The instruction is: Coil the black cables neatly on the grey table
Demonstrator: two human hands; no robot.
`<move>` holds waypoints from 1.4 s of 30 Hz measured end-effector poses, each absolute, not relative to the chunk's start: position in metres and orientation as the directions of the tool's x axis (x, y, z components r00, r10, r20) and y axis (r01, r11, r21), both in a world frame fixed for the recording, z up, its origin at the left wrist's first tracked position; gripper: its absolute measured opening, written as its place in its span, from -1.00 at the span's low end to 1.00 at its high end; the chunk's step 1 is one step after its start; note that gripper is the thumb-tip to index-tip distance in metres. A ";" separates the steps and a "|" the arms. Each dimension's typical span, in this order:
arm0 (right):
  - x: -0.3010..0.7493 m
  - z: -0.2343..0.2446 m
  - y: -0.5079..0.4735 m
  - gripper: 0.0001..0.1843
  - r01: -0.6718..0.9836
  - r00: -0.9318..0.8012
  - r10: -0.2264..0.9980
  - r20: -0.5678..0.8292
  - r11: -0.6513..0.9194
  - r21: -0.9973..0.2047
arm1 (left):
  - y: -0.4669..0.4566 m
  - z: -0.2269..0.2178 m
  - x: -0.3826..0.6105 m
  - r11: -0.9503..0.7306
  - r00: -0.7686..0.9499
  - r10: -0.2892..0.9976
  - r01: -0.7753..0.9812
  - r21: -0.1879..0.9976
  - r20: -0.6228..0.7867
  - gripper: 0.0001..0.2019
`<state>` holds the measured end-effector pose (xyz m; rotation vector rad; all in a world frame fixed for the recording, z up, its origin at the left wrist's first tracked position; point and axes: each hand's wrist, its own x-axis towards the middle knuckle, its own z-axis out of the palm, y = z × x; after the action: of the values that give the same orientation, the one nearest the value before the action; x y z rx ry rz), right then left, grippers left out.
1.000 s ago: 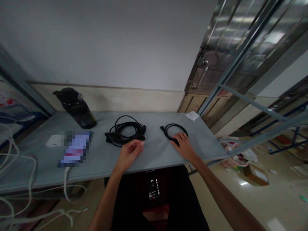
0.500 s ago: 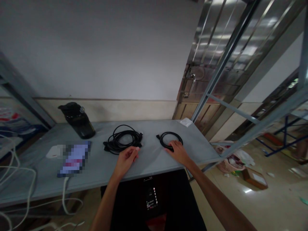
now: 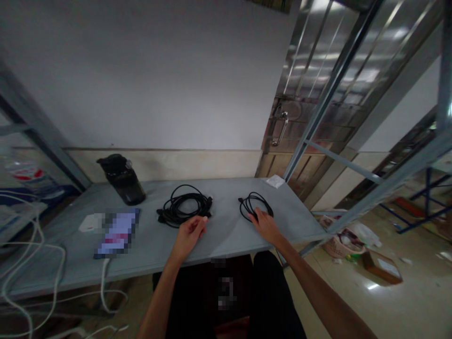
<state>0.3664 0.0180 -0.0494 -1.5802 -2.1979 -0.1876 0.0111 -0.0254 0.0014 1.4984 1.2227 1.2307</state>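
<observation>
small cable coil (image 3: pixel 249 206) flat under right hand (image 3: pixel 265 227), plug end leftward

A small black cable coil (image 3: pixel 254 205) is lying flat on the grey desk (image 3: pixel 226 238) toward its right end, its loops sitting slightly askew and its near edge resting under the fingers (image 3: pixel 257 217) of the right hand (image 3: pixel 266 227). A larger black cable bundle (image 3: pixel 185 207) is lying loosely wound to its left, well apart

a flat item (image 3: pixel 118 229) is pixelated; the right hand (image 3: pixel 265 226) covers part of the small cable (image 3: pixel 251 203).
</observation>
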 end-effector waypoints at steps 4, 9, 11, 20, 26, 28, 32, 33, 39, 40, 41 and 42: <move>0.367 -0.048 0.017 -0.65 0.935 -0.253 0.888 0.384 0.326 -0.137 | -0.025 0.000 0.011 -0.196 0.041 0.981 0.178 0.964 0.192 -0.43; 0.365 -0.050 0.016 -0.56 0.945 -0.220 0.887 0.406 0.297 -0.136 | -0.028 0.003 0.011 -0.192 0.024 0.981 0.188 0.963 0.191 -0.41; 0.364 -0.051 0.016 -0.53 0.941 -0.226 0.882 0.413 0.307 -0.140 | -0.029 0.005 0.011 -0.184 0.017 0.983 0.196 0.963 0.184 -0.41; 0.365 -0.053 0.014 -0.54 0.936 -0.242 0.867 0.436 0.327 -0.130 | -0.026 0.001 0.011 -0.173 -0.007 0.984 0.183 0.968 0.177 -0.42; 0.364 -0.048 0.008 -0.67 0.925 -0.271 0.864 0.424 0.356 -0.133 | -0.027 0.004 0.011 -0.159 0.003 0.987 0.180 0.971 0.161 -0.43; 0.358 -0.046 0.004 -0.71 0.912 -0.304 0.855 0.420 0.388 -0.129 | -0.028 0.005 0.011 -0.151 0.016 0.988 0.179 0.972 0.151 -0.44; 0.320 -0.048 -0.010 -0.71 0.888 -0.365 0.834 0.413 0.445 -0.113 | -0.029 0.008 0.013 -0.138 0.052 0.990 0.179 0.974 0.130 -0.44; 0.306 -0.048 -0.015 -0.70 0.877 -0.389 0.824 0.412 0.469 -0.110 | -0.029 0.008 0.013 -0.135 0.057 0.990 0.183 0.974 0.127 -0.44; 0.235 -0.035 -0.041 -0.69 0.737 -0.595 0.718 0.360 0.667 -0.110 | -0.029 0.012 0.014 -0.170 0.087 0.984 0.228 0.959 0.154 -0.43; 0.231 -0.031 -0.043 -0.68 0.731 -0.604 0.715 0.352 0.673 -0.112 | -0.029 0.012 0.014 -0.175 0.089 0.983 0.235 0.956 0.158 -0.43; 0.230 -0.028 -0.045 -0.67 0.732 -0.603 0.719 0.346 0.671 -0.120 | -0.028 0.012 0.014 -0.178 0.094 0.983 0.239 0.955 0.160 -0.43; 0.230 -0.026 -0.046 -0.66 0.734 -0.597 0.727 0.340 0.666 -0.135 | -0.028 0.012 0.013 -0.180 0.101 0.982 0.238 0.955 0.160 -0.44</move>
<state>0.2299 -0.0456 -0.0259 -1.1508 -2.5170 -0.0272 0.0133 -0.0275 0.0117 1.5590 1.2409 1.1453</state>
